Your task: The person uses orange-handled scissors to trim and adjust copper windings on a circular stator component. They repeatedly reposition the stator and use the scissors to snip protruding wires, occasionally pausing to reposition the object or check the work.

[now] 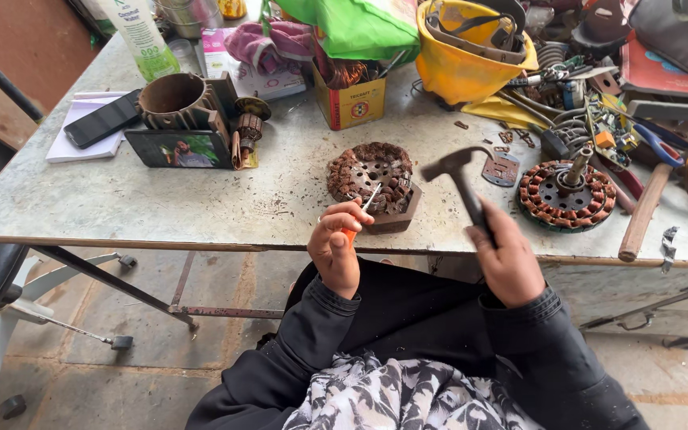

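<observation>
**Chisel set on the winding, hammer raised**

Left of centre, the left hand (334,251) is closed around an orange-handled screwdriver (362,209), its tip resting on the copper-wound stator (369,177), which sits on a wooden block (398,216) near the front edge of the surface (161,207). Just right, the right hand (510,267) grips a hammer (459,179), head lifted above the surface. Best to keep the blade steady and strike squarely, lightly. Further right lies a second stator (565,195).
</observation>
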